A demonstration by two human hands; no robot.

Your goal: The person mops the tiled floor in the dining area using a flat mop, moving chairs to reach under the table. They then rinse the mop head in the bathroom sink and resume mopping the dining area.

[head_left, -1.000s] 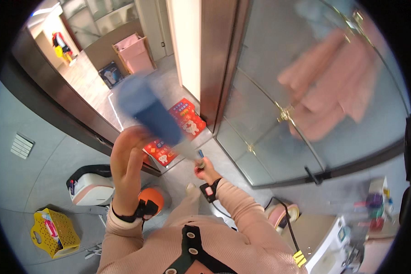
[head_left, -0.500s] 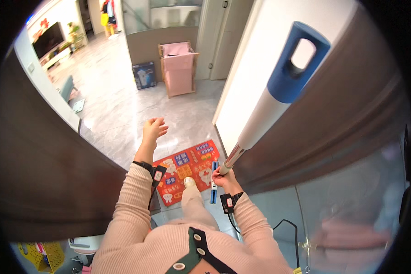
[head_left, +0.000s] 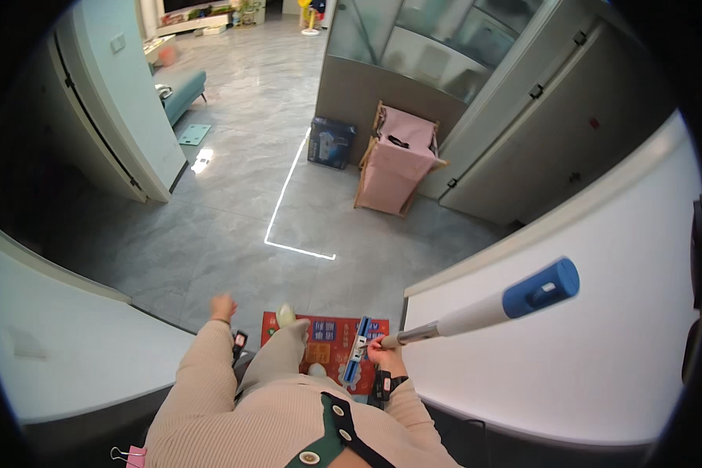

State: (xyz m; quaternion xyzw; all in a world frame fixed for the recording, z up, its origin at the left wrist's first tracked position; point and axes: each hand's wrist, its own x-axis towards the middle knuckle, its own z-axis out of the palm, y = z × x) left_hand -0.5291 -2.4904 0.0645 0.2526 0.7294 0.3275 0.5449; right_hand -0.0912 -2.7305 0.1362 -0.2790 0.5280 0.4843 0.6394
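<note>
My right hand (head_left: 384, 351) is closed around the shaft of a mop (head_left: 471, 312). Its thick white and blue handle end slants up to the right, past the white wall. The narrow blue mop head (head_left: 356, 351) hangs just left of that hand, above the red doormat (head_left: 320, 331). Out to the left, my left hand (head_left: 223, 307) is held away from my body, its fingers loose and holding nothing that I can see. Both wrists carry a black strap with a small device.
A pink laundry hamper (head_left: 400, 168) on a wooden frame stands ahead, beside a dark box (head_left: 331, 143). A teal sofa (head_left: 181, 92) and a pale floor scale (head_left: 195, 135) are farther left. White door frame walls (head_left: 554, 343) flank me.
I have stepped forward in the doorway, and the hamper and box appear closer. The mop handle has tipped lower to the right. My left hand has come down nearer my body.
</note>
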